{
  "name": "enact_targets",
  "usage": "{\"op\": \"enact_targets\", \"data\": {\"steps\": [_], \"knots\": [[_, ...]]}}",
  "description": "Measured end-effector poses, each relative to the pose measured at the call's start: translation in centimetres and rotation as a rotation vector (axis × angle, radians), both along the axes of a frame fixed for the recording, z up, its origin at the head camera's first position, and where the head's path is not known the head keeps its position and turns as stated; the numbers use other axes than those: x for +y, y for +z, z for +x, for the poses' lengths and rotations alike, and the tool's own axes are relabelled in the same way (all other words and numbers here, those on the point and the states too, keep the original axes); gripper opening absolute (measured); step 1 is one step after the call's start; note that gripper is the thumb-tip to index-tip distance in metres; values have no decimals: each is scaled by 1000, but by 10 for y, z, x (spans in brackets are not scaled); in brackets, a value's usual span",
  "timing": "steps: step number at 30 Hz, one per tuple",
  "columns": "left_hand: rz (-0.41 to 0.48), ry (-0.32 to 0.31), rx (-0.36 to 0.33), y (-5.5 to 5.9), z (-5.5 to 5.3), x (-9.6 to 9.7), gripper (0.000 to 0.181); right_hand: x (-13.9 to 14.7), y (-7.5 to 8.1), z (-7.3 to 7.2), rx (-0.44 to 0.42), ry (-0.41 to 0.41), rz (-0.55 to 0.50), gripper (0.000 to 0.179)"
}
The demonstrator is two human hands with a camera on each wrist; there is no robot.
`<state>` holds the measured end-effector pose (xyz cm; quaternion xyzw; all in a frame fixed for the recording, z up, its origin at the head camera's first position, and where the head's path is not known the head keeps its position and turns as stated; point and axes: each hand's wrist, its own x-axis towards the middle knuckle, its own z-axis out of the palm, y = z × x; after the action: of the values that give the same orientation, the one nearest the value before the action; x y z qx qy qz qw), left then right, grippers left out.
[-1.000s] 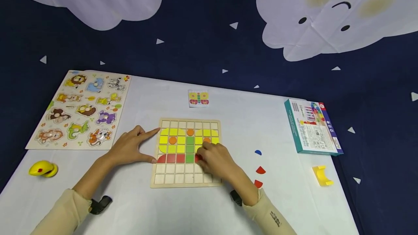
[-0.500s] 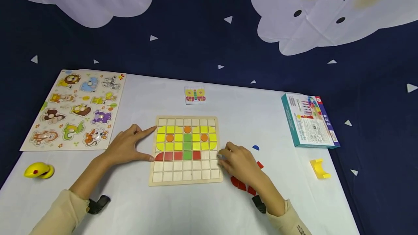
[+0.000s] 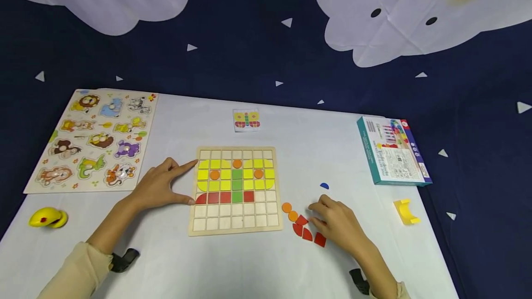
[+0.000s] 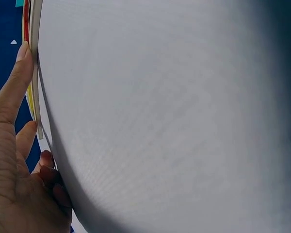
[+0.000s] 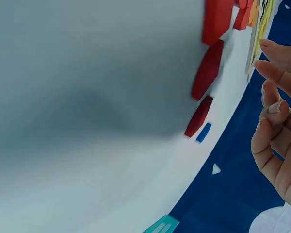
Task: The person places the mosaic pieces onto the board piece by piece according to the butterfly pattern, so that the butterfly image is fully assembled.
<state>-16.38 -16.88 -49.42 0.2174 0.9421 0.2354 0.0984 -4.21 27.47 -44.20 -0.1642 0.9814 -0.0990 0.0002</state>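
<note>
A wooden grid board (image 3: pixel 248 221) lies mid-table, bearing yellow, orange, green and red tiles in its upper rows. Along its left edge, my left hand (image 3: pixel 155 188) touches the frame with thumb and index finger spread straight. My right hand (image 3: pixel 341 223) hovers to the right of the board with fingers loosely bent, holding nothing. Just left of its fingertips lie several loose red tiles (image 3: pixel 307 234) and two orange discs (image 3: pixel 287 207). Beyond that hand is a blue half-circle tile (image 3: pixel 324 186). In the right wrist view, red tiles (image 5: pixel 207 70) stretch out beside the bare fingers.
A small butterfly pattern card (image 3: pixel 246 120) lies behind the board. At left are an animal peg puzzle (image 3: pixel 93 142) and a yellow toy piece (image 3: pixel 47 217). A teal-sided box (image 3: pixel 395 151) and a yellow curved block (image 3: pixel 406 212) sit at right.
My right hand has left the board and moved right, over to the loose tiles, uncovering a red square right of the green column. My left hand keeps its place on the board's edge.
</note>
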Motion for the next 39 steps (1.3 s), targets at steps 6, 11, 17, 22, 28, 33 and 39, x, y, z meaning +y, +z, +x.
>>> {"op": "enact_targets", "data": {"steps": [6,11,17,22,28,33,39], "knots": [[4,9,10,0,0,-4,111,11,0,16,-54,-13,-34,27],[4,10,11,-2,0,-6,111,16,-4,27,-107,25,-65,26],[11,10,12,-1,2,-5,110,21,-9,35,-61,49,-20,28],[17,11,7,1,3,-4,109,21,-12,38,-3,80,-11,26],[12,14,0,0,2,-3,109,17,-12,35,-1,113,21,22],[13,8,4,1,2,-2,110,14,-9,28,-5,117,32,19],[12,5,1,1,1,0,110,2,-5,12,85,192,-10,19]]}}
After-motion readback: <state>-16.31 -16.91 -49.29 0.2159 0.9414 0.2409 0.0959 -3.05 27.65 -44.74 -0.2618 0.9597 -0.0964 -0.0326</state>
